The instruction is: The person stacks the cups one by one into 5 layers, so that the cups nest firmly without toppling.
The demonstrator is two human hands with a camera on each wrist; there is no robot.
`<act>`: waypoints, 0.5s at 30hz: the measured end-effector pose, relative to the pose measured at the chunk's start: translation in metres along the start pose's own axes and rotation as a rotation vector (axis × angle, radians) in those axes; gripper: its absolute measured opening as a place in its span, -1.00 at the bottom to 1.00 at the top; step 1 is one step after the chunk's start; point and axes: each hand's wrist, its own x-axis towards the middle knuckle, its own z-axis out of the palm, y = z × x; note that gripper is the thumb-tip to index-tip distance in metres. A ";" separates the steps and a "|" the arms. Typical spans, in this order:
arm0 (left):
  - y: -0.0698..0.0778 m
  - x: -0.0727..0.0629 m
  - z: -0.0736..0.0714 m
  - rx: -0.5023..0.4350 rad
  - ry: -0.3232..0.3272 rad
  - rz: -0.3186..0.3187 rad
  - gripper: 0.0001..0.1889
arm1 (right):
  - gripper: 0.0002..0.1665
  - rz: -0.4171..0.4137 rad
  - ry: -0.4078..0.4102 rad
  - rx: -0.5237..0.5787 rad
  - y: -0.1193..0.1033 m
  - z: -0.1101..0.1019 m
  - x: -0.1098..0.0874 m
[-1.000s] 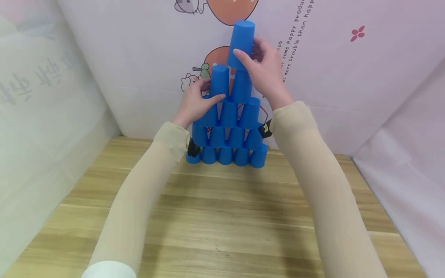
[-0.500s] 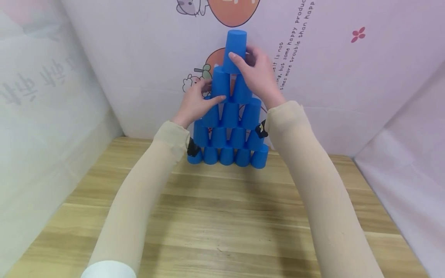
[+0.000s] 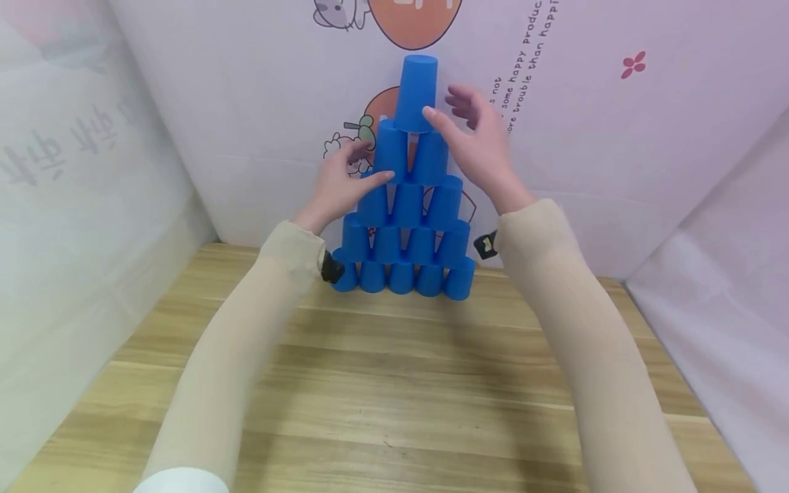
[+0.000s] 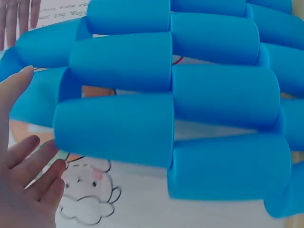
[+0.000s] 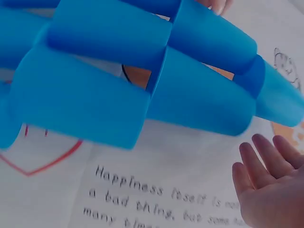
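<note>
Upside-down blue cups stand in a tall pyramid, with a single top cup [image 3: 417, 92] resting across the two cups below it. Beside that top cup, my right hand [image 3: 477, 140] has its fingers spread and away from the wall of the cup, its thumb tip overlapping the lower right edge. My left hand [image 3: 342, 178] is loosely curved around the left side of the upper left cup [image 3: 391, 152], thumb across its front. In the left wrist view, the left fingertips [image 4: 61, 166] lie right by a cup's end. The right wrist view has the right hand [image 5: 270, 185] palm up, holding nothing.
The bottom row of cups [image 3: 401, 279] stands at the back of the wooden table [image 3: 370, 383]. Close behind rises a white printed backdrop [image 3: 573, 137] with cartoons and lettering. Pale sheets hang along both sides, the left sheet [image 3: 80, 226] being nearer the left arm.
The right hand brought the top cup left and down onto the two cups, then let go and drew back right. The left hand has eased slightly left, its fingers loosening from the upper left cup.
</note>
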 end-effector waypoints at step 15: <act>-0.045 -0.059 -0.055 0.165 0.025 -0.058 0.08 | -0.19 -0.037 0.069 -0.094 0.075 -0.082 -0.070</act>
